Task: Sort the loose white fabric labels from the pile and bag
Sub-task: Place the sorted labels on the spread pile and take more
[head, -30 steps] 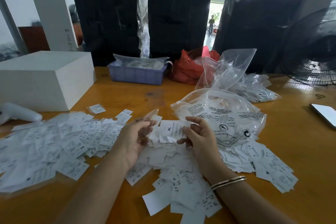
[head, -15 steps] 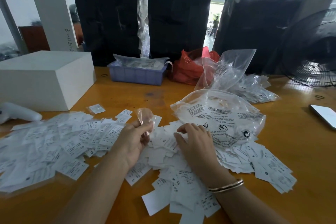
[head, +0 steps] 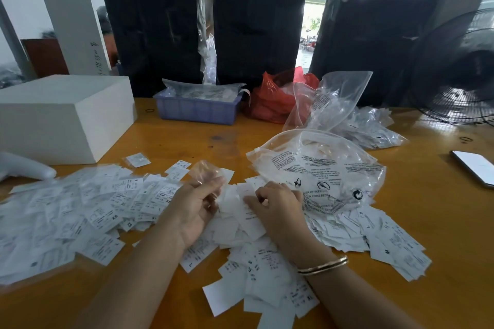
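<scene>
At the center of the frame, the left hand (head: 196,208) pinched a small clear bag (head: 204,173) above the pile of white labels (head: 248,238) on the wooden table (head: 441,262). The right hand (head: 278,204), fingers curled, gripped labels beside a large printed plastic bag (head: 318,168). A white box (head: 61,117) sat at the upper left, a blue tray (head: 197,109) behind.

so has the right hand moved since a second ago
Yes. The right hand has dropped from holding up an XL label down onto the label pile, still beside the large clear printed bag, which stayed put.
</scene>
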